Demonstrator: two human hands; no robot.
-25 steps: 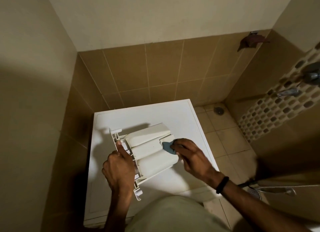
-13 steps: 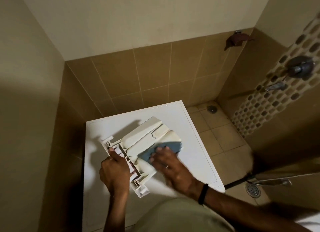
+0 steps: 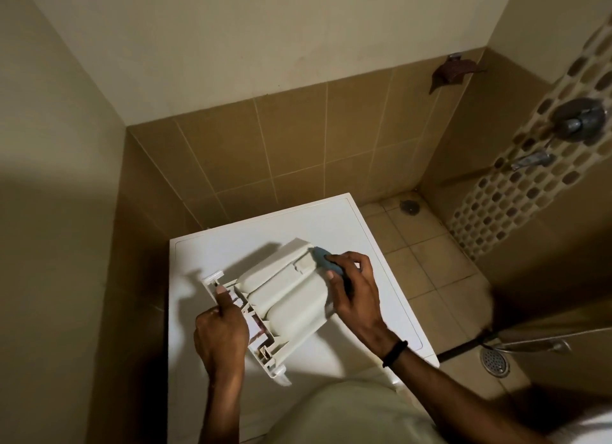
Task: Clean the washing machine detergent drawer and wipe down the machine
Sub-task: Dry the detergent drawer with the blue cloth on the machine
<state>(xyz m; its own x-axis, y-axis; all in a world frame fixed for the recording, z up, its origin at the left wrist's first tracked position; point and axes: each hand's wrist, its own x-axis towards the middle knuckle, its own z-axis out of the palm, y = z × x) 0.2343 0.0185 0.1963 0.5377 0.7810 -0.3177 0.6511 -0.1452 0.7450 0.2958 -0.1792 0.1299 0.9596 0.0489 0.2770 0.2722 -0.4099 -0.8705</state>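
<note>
One detergent drawer point(image 3: 284, 297) of white plastic lies aslant on the flat white top of the washing machine point(image 3: 258, 234). It appears to be turned over, so that the rounded bottoms of its compartments face up. Its front frame is at the near left and its back end points away to the right. The left hand point(image 3: 220, 331) grips that front frame, fingers curled round the edge and the thumb laid along the plastic. The right hand point(image 3: 354, 294) clasps a bunched blue cloth point(image 3: 326, 259) and presses it against the far right corner of the drawer, with the fingers bent over the cloth. A black band point(image 3: 395, 353) circles the right wrist. The machine stands in the corner of a dim bathroom, close against brown wall tiles point(image 3: 298, 138) behind it and on its left, with plain pale wall above them. To its right is a floor of beige tiles point(image 3: 417, 264), with a small round drain point(image 3: 409, 207) near the far corner and a larger metal grated drain point(image 3: 495, 360) nearer the person. The right wall carries a strip of mosaic, and on it sit a metal tap point(image 3: 530, 161) and a round valve knob point(image 3: 578, 120). A dark reddish fitting point(image 3: 450, 72) hangs high on the back wall. The person's pale garment point(image 3: 347, 417) fills the bottom edge.
</note>
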